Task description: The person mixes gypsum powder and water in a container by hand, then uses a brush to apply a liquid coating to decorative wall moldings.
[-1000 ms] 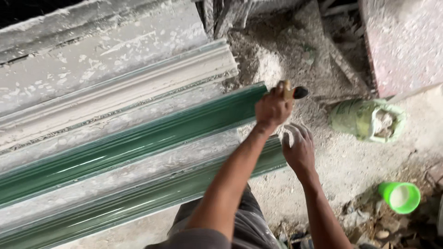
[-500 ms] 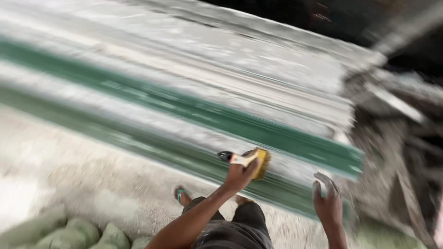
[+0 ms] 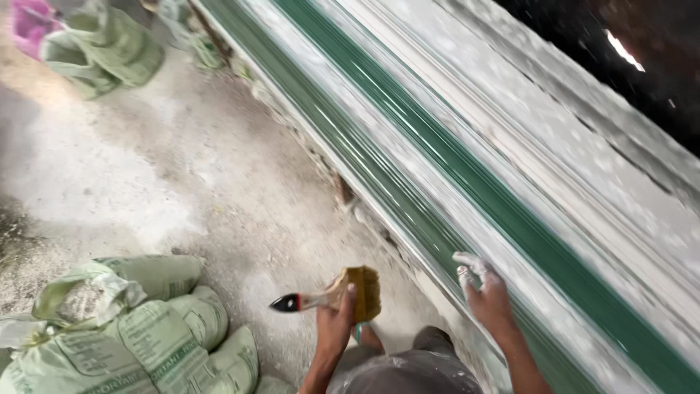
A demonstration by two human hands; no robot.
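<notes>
Concrete floor (image 3: 182, 182), grey and dusted white, fills the left half of the head view, rough and stained in patches. Across the right half, from the top centre down to the lower right corner, runs a long moulded form (image 3: 467, 168) with green ridged bands set between pale, plaster-caked strips; its lines are smeared by camera motion, so finer detail cannot be made out. Beyond it, in the upper right corner, the room falls into darkness broken by one small bright spot. Green woven sacks (image 3: 138, 328) lie heaped in the lower left corner, one of them open at its mouth and showing a grey powdery filling, and another green sack (image 3: 109, 51) sits near the upper left corner beside a bit of pink material. The left hand (image 3: 337, 321) is closed around a paintbrush (image 3: 332, 298), gripping it where the handle meets the head; the tan bristles point right and slightly up, and the handle, with a red band and a black tip, points left over the floor. The brush is held in the air in front of the person's knees, apart from the form. The right hand (image 3: 487, 292), whitened with dust, is spread fairly wide with its fingers (image 3: 467, 261) extended, and it rests at the near edge of the form, seemingly touching the pale strip there; it holds nothing.
</notes>
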